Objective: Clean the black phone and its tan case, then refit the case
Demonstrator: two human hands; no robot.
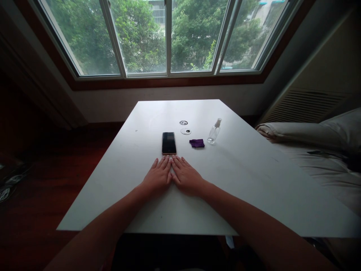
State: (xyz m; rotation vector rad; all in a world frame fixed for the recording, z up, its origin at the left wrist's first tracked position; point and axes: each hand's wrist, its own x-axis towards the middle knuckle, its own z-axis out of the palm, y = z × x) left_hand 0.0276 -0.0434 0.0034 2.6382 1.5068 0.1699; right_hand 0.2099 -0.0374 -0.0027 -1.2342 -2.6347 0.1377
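Both the bare left hand (158, 175) and bare right hand (185, 175) lie palm-down mid-frame, fingers extended, holding nothing, just below a black rectangular phone (169, 143); right of centre (presumably spaced for easy reach) sit purple folded cloth (197, 143), clear plastic spray bottle (214, 133), two round discs (184, 131).

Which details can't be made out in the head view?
All in the head view:
Palms of the left hand and right hand: face down, hidden by the hands themselves.
Underside of the phone: hidden by its body.
Two round items: too small to identify.
Spray bottle: too small to read any liquid level.
Dark object: shadowed, cut off by the right edge.
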